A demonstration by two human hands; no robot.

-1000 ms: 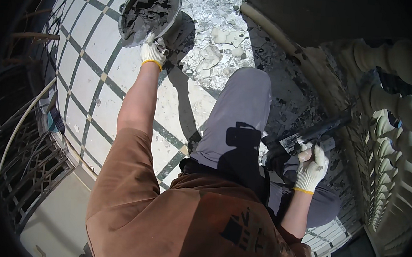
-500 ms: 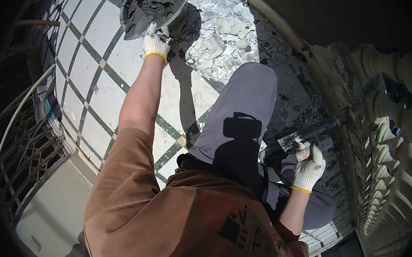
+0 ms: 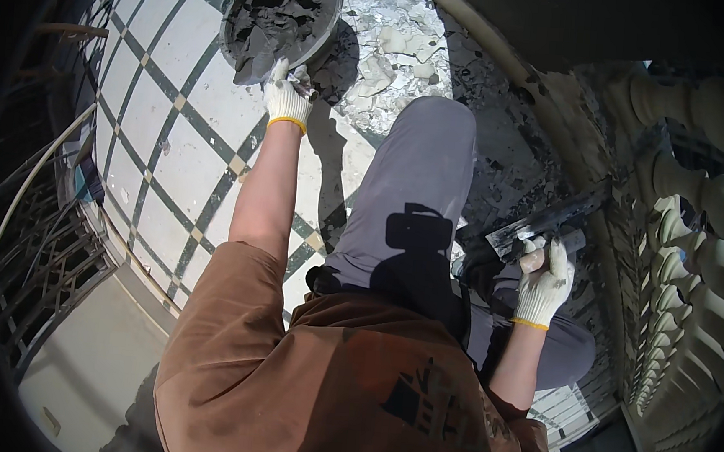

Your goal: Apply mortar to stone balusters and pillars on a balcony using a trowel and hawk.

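My left hand (image 3: 288, 99), in a white knit glove with a yellow cuff, is closed at the near rim of a round bucket (image 3: 332, 22). A short dark handle (image 3: 306, 93) sticks out of its fist; the rest of that tool is hard to make out. Grey, flaky scraps (image 3: 280, 20) fill the bucket. My right hand (image 3: 545, 285), gloved alike, is closed round the handle of a plastering trowel (image 3: 547, 220). The trowel's long flat blade lies beyond my fingers, beside my bent knee and near the wall's foot. Part of its handle is hidden by the glove.
Broken white chips (image 3: 381, 68) cover the floor ahead. Pale tiles (image 3: 199, 147) with dark green bands lie to the left, up to a metal lattice gate (image 3: 57, 263). A row of stone balusters (image 3: 684, 248) stands on the right, above a ledge (image 3: 496, 46).
The bucket has shifted toward me over the tiles, with my left hand at its rim moving along. My right hand keeps hold of the plastering trowel, nearly unmoved. The view has shifted slightly.
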